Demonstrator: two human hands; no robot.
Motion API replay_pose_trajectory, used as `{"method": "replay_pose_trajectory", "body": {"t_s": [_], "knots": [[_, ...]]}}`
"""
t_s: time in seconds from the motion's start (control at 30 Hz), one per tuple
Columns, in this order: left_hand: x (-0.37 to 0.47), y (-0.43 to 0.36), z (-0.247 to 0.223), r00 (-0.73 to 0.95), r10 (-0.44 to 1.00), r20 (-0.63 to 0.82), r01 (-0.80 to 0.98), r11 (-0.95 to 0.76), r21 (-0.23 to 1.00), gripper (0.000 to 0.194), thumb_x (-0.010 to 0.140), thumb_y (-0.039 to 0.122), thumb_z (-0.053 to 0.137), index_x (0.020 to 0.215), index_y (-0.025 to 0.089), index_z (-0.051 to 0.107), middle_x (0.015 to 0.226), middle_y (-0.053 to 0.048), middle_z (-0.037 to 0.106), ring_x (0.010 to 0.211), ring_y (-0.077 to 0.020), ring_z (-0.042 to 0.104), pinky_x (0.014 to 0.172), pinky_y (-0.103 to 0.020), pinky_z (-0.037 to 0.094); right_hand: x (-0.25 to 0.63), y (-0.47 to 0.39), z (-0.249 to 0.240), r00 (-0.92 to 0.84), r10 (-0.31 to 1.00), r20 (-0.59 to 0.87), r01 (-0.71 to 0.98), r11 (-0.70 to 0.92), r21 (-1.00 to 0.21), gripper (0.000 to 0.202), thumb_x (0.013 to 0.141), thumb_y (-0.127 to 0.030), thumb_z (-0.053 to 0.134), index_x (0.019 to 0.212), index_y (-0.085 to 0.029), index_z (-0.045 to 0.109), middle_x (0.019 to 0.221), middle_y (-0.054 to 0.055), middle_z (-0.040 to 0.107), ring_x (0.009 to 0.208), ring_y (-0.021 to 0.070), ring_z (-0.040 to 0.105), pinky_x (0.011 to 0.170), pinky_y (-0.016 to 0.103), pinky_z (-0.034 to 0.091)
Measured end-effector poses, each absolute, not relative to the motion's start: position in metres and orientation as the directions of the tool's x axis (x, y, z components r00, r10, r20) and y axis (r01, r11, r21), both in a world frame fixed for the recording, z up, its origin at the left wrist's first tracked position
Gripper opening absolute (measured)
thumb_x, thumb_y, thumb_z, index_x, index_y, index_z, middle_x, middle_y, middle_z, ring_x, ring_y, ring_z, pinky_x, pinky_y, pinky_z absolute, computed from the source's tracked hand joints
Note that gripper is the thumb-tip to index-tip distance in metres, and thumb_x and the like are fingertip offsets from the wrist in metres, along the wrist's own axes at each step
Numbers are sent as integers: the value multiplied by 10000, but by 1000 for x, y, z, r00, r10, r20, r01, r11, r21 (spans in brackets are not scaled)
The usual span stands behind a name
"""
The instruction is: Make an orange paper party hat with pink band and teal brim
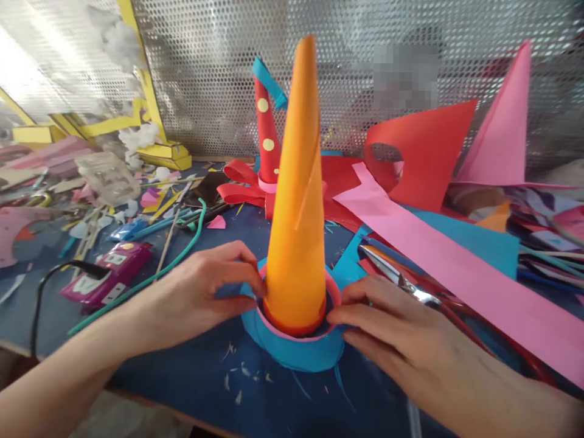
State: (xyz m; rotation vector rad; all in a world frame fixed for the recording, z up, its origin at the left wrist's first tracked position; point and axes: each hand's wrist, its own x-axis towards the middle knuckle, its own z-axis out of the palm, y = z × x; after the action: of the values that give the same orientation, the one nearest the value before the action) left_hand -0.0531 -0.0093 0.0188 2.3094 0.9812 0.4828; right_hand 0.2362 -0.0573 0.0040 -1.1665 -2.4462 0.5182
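An orange paper cone (pixel 298 243) stands upright in the middle of the table, its pointed end up. Around its base lies a ring of blue paper (pixel 294 353) with a pink inner edge (pixel 335 289), and a gap shows between the ring and the cone. My left hand (pixel 219 283) pinches the ring's left rim between thumb and fingers. On the opposite side, my right hand (pixel 392 322) has its thumb and fingers closed on the right rim. The far part of the ring is hidden behind the cone.
A red dotted paper cone (pixel 267 121) stands behind. Scissors (pixel 401 280) and a long pink paper strip (pixel 438 255) lie at right, near a pink cone (pixel 502 134). Leftward are a purple corded device (pixel 109 274), a teal stick (pixel 182 252) and scraps. Perforated metal (pixel 219 61) backs the table.
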Motion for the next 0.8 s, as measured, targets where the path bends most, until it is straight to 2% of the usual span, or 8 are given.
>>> {"method": "replay_pose_trajectory", "body": {"t_s": [0.07, 0.13, 0.3, 0.47, 0.57, 0.67, 0.8], "knots": [[-50, -15, 13, 719, 685, 115, 482, -611, 628, 160, 878, 200, 614, 944, 262, 745, 1137, -38, 603, 1030, -197, 600, 938, -317, 476, 230, -62, 2, -599, 784, 162, 655, 596, -464, 203, 924, -184, 513, 992, -268, 685, 972, 46, 611, 867, 173, 617, 724, 288, 542], [-48, -18, 6, 748, 651, 125, 459, -645, 611, 180, 888, 199, 607, 971, 271, 750, 1133, -56, 569, 1048, -200, 576, 941, -324, 462, 223, -65, -1, -603, 778, 176, 656, 610, -444, 217, 951, -203, 478, 967, -252, 689, 940, 52, 595, 846, 177, 599, 689, 295, 531], [-44, -23, -5, 736, 656, 168, 465, -670, 578, 130, 890, 234, 626, 913, 246, 753, 1007, -50, 534, 994, -182, 553, 909, -306, 452, 213, -67, -4, -597, 780, 187, 698, 620, -359, 254, 968, -169, 444, 891, -229, 679, 900, 45, 572, 842, 174, 576, 683, 304, 500], [-41, -26, -8, 717, 666, 204, 479, -684, 551, 124, 877, 183, 631, 843, 218, 745, 969, -43, 538, 966, -177, 535, 900, -305, 447, 208, -70, 0, -555, 816, 163, 725, 570, -386, 249, 973, -175, 463, 855, -222, 678, 907, 35, 581, 878, 165, 577, 720, 308, 502], [-41, -27, -9, 714, 664, 221, 476, -692, 543, 118, 868, 182, 641, 840, 217, 751, 944, -46, 550, 962, -183, 532, 888, -307, 450, 205, -70, 0, -565, 801, 196, 707, 593, -386, 261, 972, -187, 471, 846, -217, 698, 895, 39, 592, 861, 166, 576, 741, 327, 502], [-41, -27, -10, 713, 666, 220, 480, -691, 540, 118, 866, 187, 643, 849, 212, 757, 939, -52, 563, 953, -188, 539, 881, -315, 455, 210, -70, 3, -586, 773, 242, 673, 631, -385, 225, 959, -202, 500, 932, -229, 721, 892, 38, 619, 836, 167, 597, 734, 321, 509], [-42, -27, -12, 711, 664, 232, 471, -695, 543, 131, 865, 196, 633, 855, 229, 760, 952, -51, 583, 954, -187, 554, 887, -319, 459, 245, -81, 15, -373, 867, 331, 805, 480, -350, 209, 954, -285, 499, 1045, -238, 681, 1022, 55, 667, 921, 197, 638, 826, 351, 516]]}}
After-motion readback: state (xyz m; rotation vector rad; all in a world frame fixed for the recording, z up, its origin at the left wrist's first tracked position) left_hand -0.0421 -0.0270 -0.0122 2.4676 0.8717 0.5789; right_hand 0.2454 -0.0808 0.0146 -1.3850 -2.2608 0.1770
